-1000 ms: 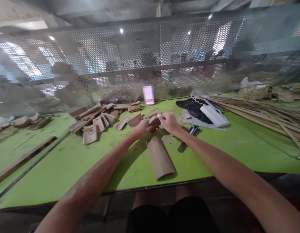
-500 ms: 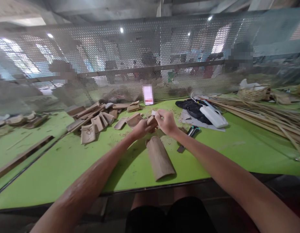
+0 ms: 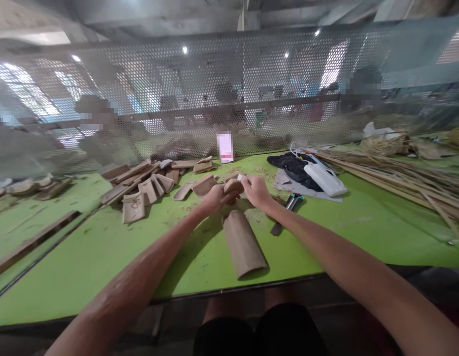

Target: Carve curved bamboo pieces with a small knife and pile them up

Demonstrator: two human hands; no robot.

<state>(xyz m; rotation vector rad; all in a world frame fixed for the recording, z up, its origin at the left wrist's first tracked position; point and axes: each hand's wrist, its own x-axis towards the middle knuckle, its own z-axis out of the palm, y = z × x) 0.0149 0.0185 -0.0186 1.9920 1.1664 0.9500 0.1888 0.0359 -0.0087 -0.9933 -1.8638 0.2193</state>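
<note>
My left hand (image 3: 215,198) is closed around a small curved bamboo piece (image 3: 232,186), held above the table. Against that piece's right end, my right hand (image 3: 256,191) pinches a small white piece (image 3: 240,177), too small to make out further. A larger half-round bamboo section (image 3: 244,244) lies below the hands, its rounded side up. To the right, partly behind my right forearm, is a cutter knife (image 3: 292,201) with a dark handle and teal end. Fine shavings are scattered around the hands.
Several cut bamboo pieces (image 3: 150,190) are heaped at left on the green table (image 3: 114,267). A phone (image 3: 225,148) leans on the perforated screen (image 3: 185,94). At right lie a black cloth item (image 3: 294,168), a white device (image 3: 326,179) and long bamboo strips (image 3: 396,183).
My right hand has shifted slightly right and down with the white piece. The bamboo piece in my left hand has turned, showing more of its rounded end.
</note>
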